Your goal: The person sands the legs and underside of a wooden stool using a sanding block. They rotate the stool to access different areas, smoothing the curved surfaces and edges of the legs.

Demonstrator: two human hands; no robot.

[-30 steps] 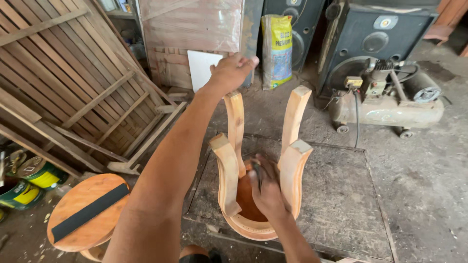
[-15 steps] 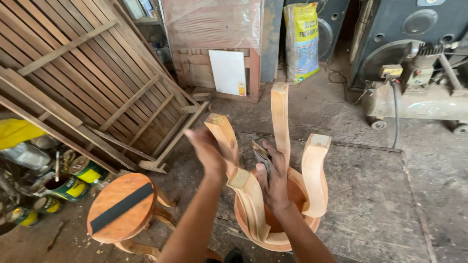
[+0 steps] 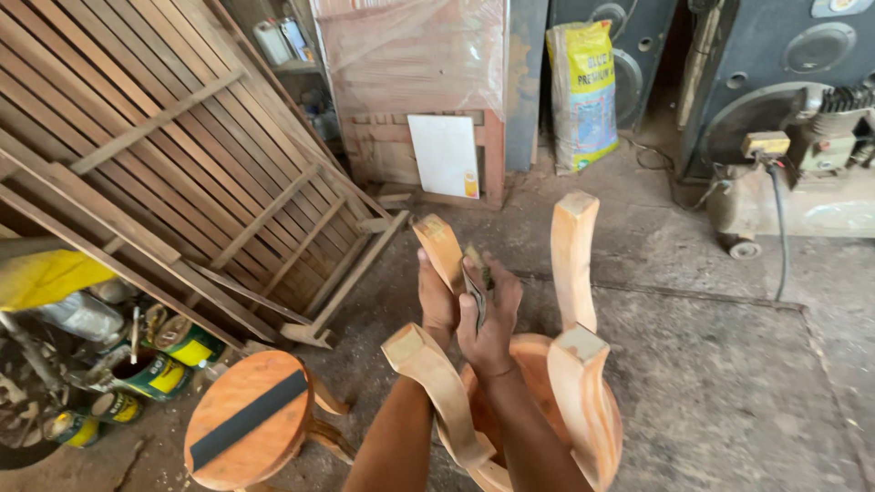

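Stool sits upside down in front of you on the concrete floor, round seat at the bottom, four curved legs pointing up, so the leg surfaces are easy to reach. Bare unfinished wood, pale at the leg ends.

Your left hand wraps the far-left leg from the outer side, fingers closed around it just below its tip; judged as a brace so the leg stays put under pressure. Your right hand presses a folded piece of sandpaper flat against the inner face of that same leg, fingers clamped together over the paper, thumb side hidden. Both hands touch across the leg, sandwiching it.

Near-left leg rises between your forearms; far-right leg and near-right leg stand free, untouched.

Around it: a second round stool upright to your lower left, dark strip across its orange seat, apart from the one in hand. Slatted wooden panels lean at left. Paint cans cluster by the left edge. Yellow sack stands against the back wall, beside a plastic-wrapped wooden cabinet with a white board leaning on it. Air compressor at right, hose trailing to the floor.
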